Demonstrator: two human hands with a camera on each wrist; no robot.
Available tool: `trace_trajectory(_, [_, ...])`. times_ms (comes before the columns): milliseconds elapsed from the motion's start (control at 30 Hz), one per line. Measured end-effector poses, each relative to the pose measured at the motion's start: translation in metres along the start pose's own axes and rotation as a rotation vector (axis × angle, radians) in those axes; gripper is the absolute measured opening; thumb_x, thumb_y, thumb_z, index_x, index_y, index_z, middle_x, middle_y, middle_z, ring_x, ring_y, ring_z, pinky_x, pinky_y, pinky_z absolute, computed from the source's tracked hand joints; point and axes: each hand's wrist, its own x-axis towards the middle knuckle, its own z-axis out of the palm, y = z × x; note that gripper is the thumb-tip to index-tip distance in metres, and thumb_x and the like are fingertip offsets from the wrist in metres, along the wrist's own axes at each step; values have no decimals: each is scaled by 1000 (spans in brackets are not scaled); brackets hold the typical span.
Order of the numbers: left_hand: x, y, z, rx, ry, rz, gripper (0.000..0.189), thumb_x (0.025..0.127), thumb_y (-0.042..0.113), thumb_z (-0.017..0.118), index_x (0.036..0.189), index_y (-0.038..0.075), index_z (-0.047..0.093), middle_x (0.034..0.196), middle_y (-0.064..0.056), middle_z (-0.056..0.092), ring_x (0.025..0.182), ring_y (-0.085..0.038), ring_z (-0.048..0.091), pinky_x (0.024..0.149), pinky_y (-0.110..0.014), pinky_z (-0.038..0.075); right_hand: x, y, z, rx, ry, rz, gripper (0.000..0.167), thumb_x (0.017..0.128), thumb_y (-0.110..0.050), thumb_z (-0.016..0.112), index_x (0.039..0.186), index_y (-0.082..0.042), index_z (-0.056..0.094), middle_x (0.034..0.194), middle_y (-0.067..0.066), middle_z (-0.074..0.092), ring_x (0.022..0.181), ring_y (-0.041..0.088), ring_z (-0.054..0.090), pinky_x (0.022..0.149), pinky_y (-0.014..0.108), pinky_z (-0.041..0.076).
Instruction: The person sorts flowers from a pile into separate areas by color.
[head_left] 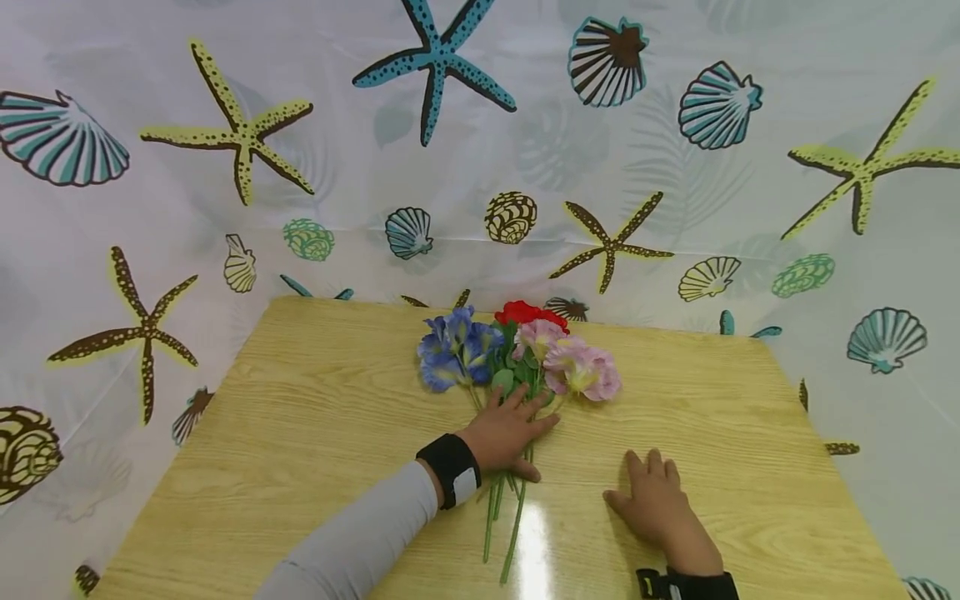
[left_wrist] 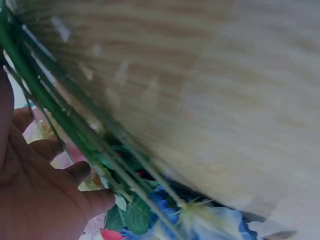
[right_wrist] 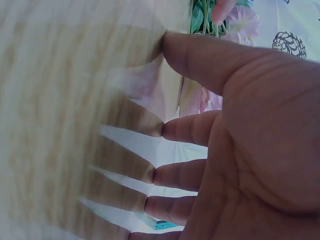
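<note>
A bunch of artificial flowers lies on the wooden table, stems toward the front edge. It has blue flowers (head_left: 453,346), a red flower (head_left: 525,313), pink flowers (head_left: 581,368) and green stems (head_left: 513,533). Over the upper stems my left hand (head_left: 504,433) rests palm down with its fingers spread. In the left wrist view the stems (left_wrist: 75,115) pass beside the palm, and the fingers do not curl round them. To the right of the bunch, my right hand (head_left: 656,500) touches the tabletop with its fingertips, fingers apart, holding nothing.
The glossy wooden table (head_left: 337,392) reflects light near the stem ends. Behind it and along both sides hangs a white cloth (head_left: 480,183) printed with starfish and shells. Black straps (head_left: 450,471) circle both wrists.
</note>
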Motion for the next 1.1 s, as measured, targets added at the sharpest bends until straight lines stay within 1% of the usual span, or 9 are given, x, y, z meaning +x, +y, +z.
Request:
trace_trajectory(67, [-3,-6,2,-20,1,-4,97,69,79,45,148,31,19,153,-6,12,138,-36,9,102,-60,18,0,0,0,5,-3,2,80,88,-43,58,139,10,28,137,44,10,123,63,6,84,74,23])
trace_trajectory(167, [-6,-17,11,-26,21,-2,97,68,81,40,149,32,16,153,-6,11,138,-36,9,102,-60,18,-1,0,-1,16,-7,3,80,88,-43,58,140,10,27,138,44,9,123,63,6,85,74,22])
trace_trajectory(300, [-17,-31,21,-91,40,-2,97,69,81,40,149,31,15,154,-8,9,137,-38,7,102,-62,15,-1,1,-1,19,-6,2,80,89,-44,57,140,9,27,138,44,10,123,63,6,84,74,22])
trace_trajectory(400, [-31,-40,20,-157,41,-22,96,70,78,44,149,30,16,154,-8,8,137,-38,5,102,-62,12,0,0,-1,16,-7,2,81,88,-45,57,140,9,27,138,44,10,123,63,6,84,74,23])
trace_trajectory(533, [-53,-52,20,-205,48,-58,94,73,75,48,149,28,18,154,-8,7,137,-38,5,102,-63,11,0,0,0,4,-2,6,81,88,-45,57,140,9,27,138,44,9,123,63,6,85,74,22])
trace_trajectory(700, [-77,-72,25,-216,51,-106,94,74,73,50,149,26,18,154,-9,7,137,-39,6,101,-63,14,-1,2,2,-18,10,0,80,88,-45,58,140,9,29,138,44,11,123,63,8,84,74,24])
trace_trajectory(833, [-96,-92,32,-208,55,-135,94,74,74,49,149,26,17,154,-8,6,137,-38,6,100,-64,15,-1,4,2,-15,17,-8,80,88,-45,58,140,8,29,137,44,12,123,63,9,83,74,25])
trace_trajectory(967, [-116,-113,41,-211,82,-149,96,73,75,48,149,26,18,154,-7,7,137,-38,6,100,-63,16,-1,3,2,-9,21,-12,80,88,-45,57,140,8,29,137,44,12,123,63,8,83,74,25])
trace_trajectory(1100, [-136,-130,47,-232,110,-171,97,72,76,49,149,26,17,154,-6,7,137,-37,6,100,-63,17,-1,3,1,-16,26,-20,79,88,-45,57,139,9,29,137,44,12,122,64,9,84,73,25])
